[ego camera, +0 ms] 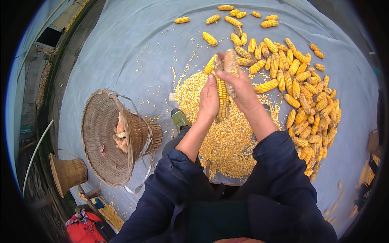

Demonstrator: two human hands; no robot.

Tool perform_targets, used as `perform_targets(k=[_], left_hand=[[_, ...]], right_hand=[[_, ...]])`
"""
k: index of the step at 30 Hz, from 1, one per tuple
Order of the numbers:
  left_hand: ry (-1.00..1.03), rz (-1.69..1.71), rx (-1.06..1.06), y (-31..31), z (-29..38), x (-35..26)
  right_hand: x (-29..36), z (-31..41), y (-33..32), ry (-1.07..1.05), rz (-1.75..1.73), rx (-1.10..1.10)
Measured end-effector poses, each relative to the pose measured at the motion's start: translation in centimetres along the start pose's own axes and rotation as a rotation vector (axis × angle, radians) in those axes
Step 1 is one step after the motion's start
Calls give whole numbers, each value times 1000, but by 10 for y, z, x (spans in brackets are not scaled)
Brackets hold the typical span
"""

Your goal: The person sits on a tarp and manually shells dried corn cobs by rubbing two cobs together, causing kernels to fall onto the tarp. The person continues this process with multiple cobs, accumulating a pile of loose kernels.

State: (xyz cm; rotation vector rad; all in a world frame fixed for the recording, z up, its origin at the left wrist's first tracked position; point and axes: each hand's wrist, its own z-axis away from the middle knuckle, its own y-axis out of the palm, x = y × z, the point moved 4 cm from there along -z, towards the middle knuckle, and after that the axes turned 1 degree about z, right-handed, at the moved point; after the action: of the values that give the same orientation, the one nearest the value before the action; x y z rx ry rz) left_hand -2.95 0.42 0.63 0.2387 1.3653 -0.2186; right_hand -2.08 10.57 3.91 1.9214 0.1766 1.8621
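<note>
Over a heap of loose maize kernels [225,148], my two hands meet in front of me. My left hand [209,98] grips a yellow ear of maize [222,95] held nearly upright, its rows of kernels showing below the thumb. In my right hand [244,89] is a partly stripped maize cob [231,62], pinkish at its top and pressed against the ear. The fingers hide part of both. To the right of the heap lies a large pile of unshelled maize ears [313,103].
A blue-grey sheet [115,54] covers the ground. Left of my shoe [180,118], a wide wicker basket [91,136] lies tilted with several bare cobs [121,142] inside. Beyond it are a smaller basket [68,171] and a person in a red garment [82,227].
</note>
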Motion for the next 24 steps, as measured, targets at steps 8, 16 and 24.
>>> perform_targets(k=[8,16,24], left_hand=[[-126,-1,-141,10,18,21],[-179,197,28,28,31,1],[110,-77,-168,5,5,-2]], right_hand=[[-11,17,-6,-180,481,-382],[-7,5,-30,-17,13,-440],[-5,20,8,-142,393,-119]])
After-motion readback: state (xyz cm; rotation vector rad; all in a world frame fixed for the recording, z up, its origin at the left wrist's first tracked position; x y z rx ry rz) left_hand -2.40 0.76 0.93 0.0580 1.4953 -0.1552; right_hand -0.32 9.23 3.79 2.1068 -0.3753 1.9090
